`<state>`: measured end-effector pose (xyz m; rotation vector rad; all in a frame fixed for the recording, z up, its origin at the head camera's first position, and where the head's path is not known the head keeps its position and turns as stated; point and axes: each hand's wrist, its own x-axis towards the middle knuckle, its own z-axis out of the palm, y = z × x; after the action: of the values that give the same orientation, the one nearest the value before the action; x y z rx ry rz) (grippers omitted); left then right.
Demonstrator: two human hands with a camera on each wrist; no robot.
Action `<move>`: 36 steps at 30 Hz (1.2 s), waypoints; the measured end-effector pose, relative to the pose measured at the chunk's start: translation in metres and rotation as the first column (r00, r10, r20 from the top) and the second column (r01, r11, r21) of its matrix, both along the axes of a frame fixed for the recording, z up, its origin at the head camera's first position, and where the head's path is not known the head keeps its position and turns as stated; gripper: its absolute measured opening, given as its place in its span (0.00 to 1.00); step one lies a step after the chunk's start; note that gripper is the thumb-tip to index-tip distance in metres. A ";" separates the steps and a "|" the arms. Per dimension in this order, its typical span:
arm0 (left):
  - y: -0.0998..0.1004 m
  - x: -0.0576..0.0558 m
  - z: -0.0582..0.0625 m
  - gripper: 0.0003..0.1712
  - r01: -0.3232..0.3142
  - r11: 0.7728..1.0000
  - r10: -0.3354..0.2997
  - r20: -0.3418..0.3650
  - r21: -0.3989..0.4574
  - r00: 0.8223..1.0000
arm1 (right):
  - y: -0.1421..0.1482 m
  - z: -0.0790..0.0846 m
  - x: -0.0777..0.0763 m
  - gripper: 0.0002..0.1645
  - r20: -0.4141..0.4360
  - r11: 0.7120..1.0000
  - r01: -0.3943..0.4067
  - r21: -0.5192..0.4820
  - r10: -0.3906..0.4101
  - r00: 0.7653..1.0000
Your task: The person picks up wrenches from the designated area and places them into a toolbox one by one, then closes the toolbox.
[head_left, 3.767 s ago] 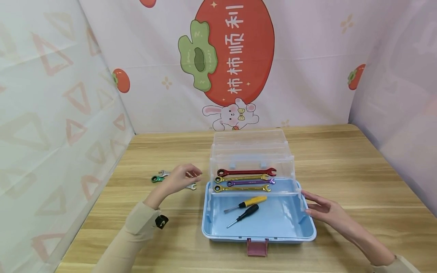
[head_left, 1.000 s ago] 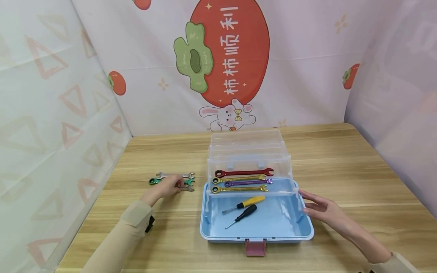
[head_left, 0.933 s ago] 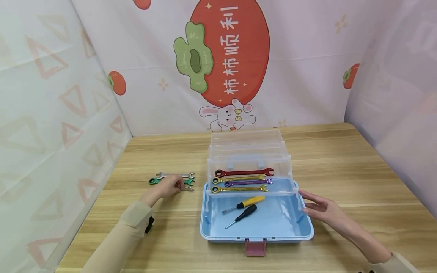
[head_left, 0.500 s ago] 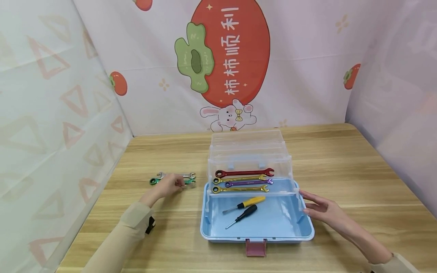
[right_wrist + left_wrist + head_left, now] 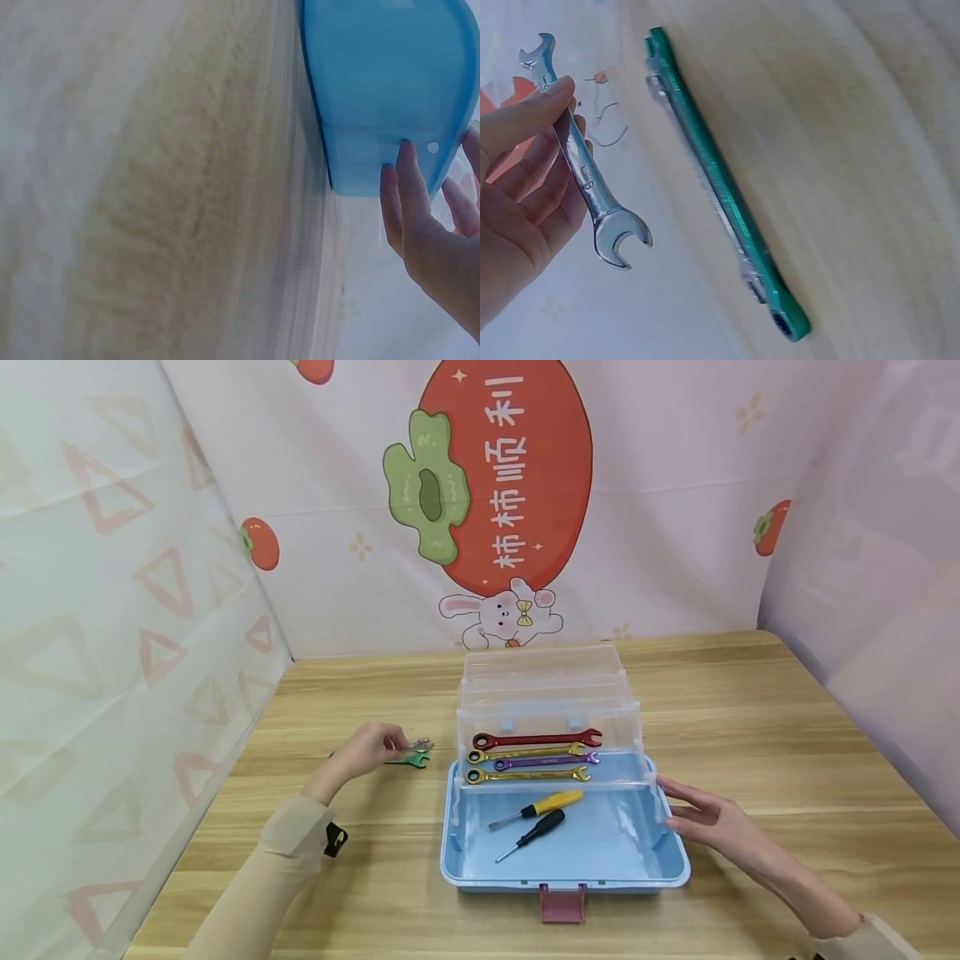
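Observation:
My left hand [image 5: 367, 750] is raised a little above the table at the left, pinching a silver double open-end wrench [image 5: 585, 165] between thumb and fingers. Below it lies a green ratchet combination wrench [image 5: 712, 165], with another silver wrench [image 5: 718, 202] alongside, partly hidden. My right hand [image 5: 720, 822] rests its fairly straight fingers on the right end of the light blue toolbox [image 5: 453, 860]; the right wrist view shows fingertips against its outer wall [image 5: 390, 90].
The toolbox's clear tray holds a red wrench [image 5: 540, 740], a purple wrench [image 5: 547, 762] and two gold wrenches. In the base lie a yellow screwdriver [image 5: 557, 802] and a black screwdriver [image 5: 543, 828]. A pink latch [image 5: 562, 906] hangs at the front.
My left hand has moved from above the wrenches down to them, picked up the nearest silver wrench and lifted it slightly. My right hand has stayed on the toolbox.

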<state>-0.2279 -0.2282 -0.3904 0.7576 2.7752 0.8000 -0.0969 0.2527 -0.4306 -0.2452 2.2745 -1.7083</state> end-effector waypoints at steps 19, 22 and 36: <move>0.015 -0.005 0.044 0.05 0.011 0.996 0.002 -0.147 0.092 0.989 | 0.000 0.001 0.000 0.35 0.023 1.000 0.001 0.010 -0.001 1.000; 0.018 -0.007 0.047 0.05 0.017 0.996 -0.002 -0.160 0.091 0.987 | 0.000 0.001 0.000 0.36 0.020 1.000 -0.003 0.020 0.002 1.000; 0.043 -0.015 0.067 0.05 0.055 0.995 -0.038 -0.194 0.086 0.980 | 0.000 0.000 0.000 0.35 0.011 1.000 0.002 0.002 -0.002 1.000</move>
<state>-0.2432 -0.1847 -0.3234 0.9610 2.8930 0.8943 -0.0968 0.2528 -0.4309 -0.2330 2.2693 -1.7045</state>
